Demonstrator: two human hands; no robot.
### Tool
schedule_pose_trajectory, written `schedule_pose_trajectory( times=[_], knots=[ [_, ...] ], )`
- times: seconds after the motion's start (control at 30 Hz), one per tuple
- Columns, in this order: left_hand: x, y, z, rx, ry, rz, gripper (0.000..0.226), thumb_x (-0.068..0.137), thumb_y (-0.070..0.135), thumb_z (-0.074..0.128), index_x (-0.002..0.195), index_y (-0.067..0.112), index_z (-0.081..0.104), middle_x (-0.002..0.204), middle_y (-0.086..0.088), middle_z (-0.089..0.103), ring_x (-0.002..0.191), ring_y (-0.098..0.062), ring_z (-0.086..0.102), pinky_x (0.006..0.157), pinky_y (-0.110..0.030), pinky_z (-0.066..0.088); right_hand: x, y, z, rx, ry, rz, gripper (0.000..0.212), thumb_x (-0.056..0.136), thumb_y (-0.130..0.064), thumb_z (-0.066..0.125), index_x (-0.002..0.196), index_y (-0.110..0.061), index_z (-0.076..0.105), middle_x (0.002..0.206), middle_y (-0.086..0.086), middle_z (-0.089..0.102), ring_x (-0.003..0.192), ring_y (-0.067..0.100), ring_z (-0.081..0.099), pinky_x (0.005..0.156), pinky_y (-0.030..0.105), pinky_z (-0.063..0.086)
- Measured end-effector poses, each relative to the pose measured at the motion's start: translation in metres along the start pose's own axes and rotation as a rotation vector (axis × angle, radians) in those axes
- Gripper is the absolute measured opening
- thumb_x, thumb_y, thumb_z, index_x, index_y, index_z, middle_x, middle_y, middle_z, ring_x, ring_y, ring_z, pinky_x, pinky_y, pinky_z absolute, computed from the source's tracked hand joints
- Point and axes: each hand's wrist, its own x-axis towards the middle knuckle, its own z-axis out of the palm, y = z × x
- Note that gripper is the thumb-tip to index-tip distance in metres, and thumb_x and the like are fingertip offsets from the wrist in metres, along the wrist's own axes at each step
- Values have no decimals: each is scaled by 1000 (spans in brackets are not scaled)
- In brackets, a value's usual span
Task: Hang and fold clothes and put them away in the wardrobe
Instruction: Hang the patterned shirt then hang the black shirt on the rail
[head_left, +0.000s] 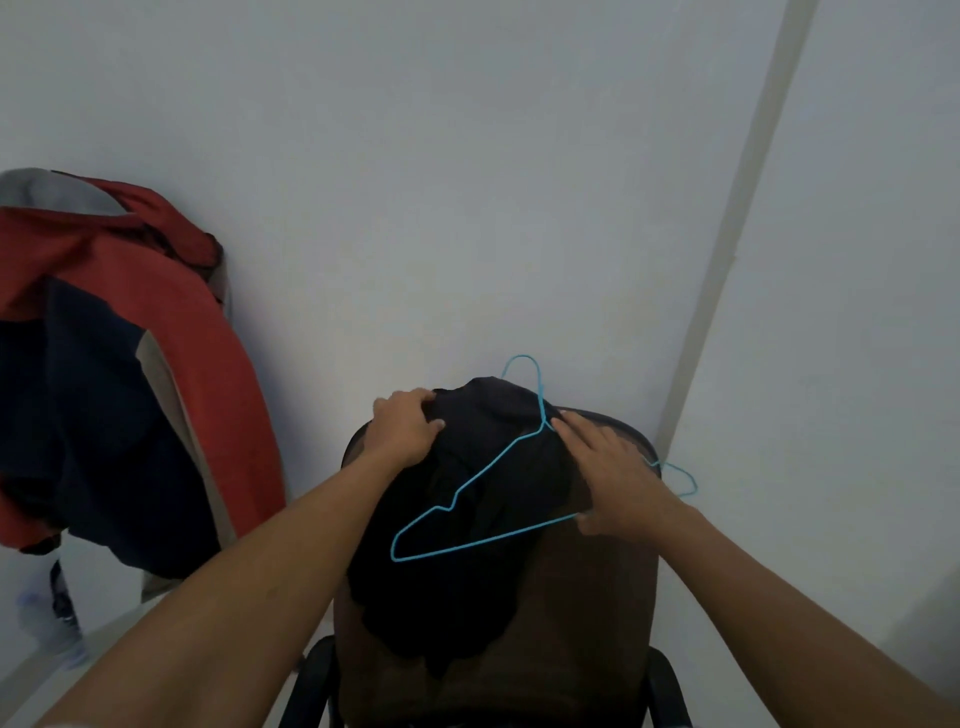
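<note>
A black garment (457, 561) lies draped over the back of a dark chair (597, 597) in front of me. A thin blue wire hanger (470, 486) rests on top of the garment, its hook (522, 364) pointing up toward the wall. My left hand (402, 431) grips the garment's upper left edge. My right hand (610, 470) lies over the hanger's right side, fingers at its neck and thumb at the bottom wire. A second blue hanger (683, 478) peeks out past my right hand at the chair's top edge.
A red, navy and beige jacket (119, 364) hangs on the white wall at the left. The chair has black armrests (311, 680) at the bottom of the view. A pale vertical strip (737, 228) runs up the wall on the right.
</note>
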Motion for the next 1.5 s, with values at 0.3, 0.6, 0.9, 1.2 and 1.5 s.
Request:
schedule_pose_trajectory(
  times=[0.3,0.6,0.9,1.2,1.5],
  knots=[
    [-23,-7,-5,-110,-100,129,13,76,16,72,76,28,68,83,11,70,82,-8,65,83,-33,56,-41,59,17,-37,-35,282,129,57,-42,87,156,-25,7,162,-1,13,136,25,37,109,43,42],
    [-3,-5,4,-178,-47,35,29,89,8,62,117,8,71,114,-11,72,110,-26,66,102,-31,47,-44,50,27,45,-4,153,129,56,-50,84,156,-27,6,164,-1,-6,144,28,24,114,48,36],
    [-3,-3,7,-99,-4,-56,60,78,53,77,124,17,66,124,-3,64,116,-25,60,96,-38,49,-7,35,19,226,-77,197,130,50,-50,87,153,-36,9,162,1,-19,148,35,14,119,49,30],
    [-45,-35,33,-91,-341,189,17,76,22,85,73,22,69,77,2,73,68,-2,64,63,-9,46,-28,41,31,230,-97,147,122,51,-46,85,151,-29,19,155,-7,15,141,23,25,114,50,36],
    [-61,-22,55,-369,162,-104,37,76,55,77,79,24,58,77,8,64,74,-11,63,67,-32,52,-34,45,33,269,-62,176,128,50,-48,86,154,-26,14,160,-6,11,143,25,25,111,52,38]
  ],
)
